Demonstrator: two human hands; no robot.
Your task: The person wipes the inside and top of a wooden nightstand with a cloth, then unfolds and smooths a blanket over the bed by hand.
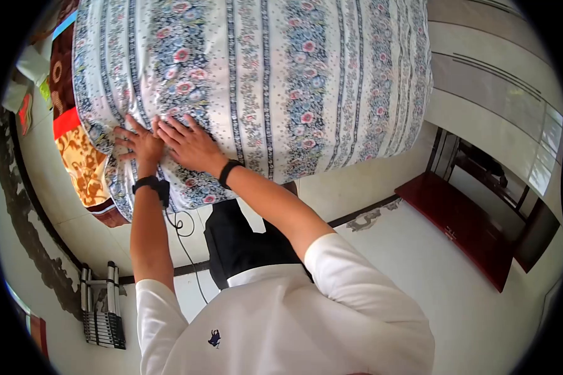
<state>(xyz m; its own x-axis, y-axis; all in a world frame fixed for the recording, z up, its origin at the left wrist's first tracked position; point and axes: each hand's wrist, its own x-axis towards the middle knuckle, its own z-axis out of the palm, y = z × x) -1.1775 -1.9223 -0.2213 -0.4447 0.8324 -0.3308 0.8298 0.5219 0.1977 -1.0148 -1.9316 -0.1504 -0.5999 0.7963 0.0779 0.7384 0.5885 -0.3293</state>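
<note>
A white bedsheet [250, 81] with blue floral stripes and pink flowers covers the bed. My left hand [142, 147] lies on the sheet near its left front corner, fingers spread. Beside it, my right hand [191, 144] rests on the same cloth with its fingers stretched out, their tips close to my left hand. Small creases run through the fabric around both hands. Under the sheet's left edge, a patterned orange and brown blanket [81, 165] sticks out.
A dark red cabinet [453, 228] stands at right, below a pale wardrobe [481, 81]. A folded metal ladder [103, 306] leans at lower left. A black cable [191, 262] hangs from my left wristband. Another person's feet [25, 112] show at far left.
</note>
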